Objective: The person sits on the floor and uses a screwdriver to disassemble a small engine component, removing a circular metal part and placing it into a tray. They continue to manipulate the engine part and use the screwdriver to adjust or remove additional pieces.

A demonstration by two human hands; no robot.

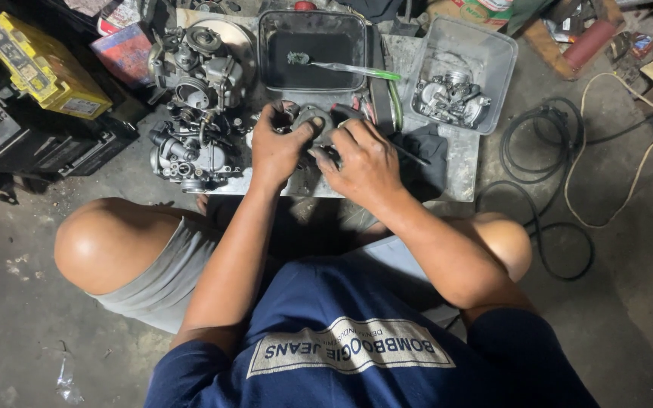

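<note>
Both hands, the left hand [275,147] and the right hand [364,162], are closed around a small grey metal carburetor part [313,121] at the middle of the low tabletop [459,162], between two carburetors [194,106] at its left edge and a grey tray [462,75] of parts at its far right corner.

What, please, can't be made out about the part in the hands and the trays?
Head view only:
- Metal part: shape mostly hidden by left hand and right hand.
- Grey tray: its small pieces too small to identify.
- Dark tray: brush inside; liquid unclear in shadow.
</note>
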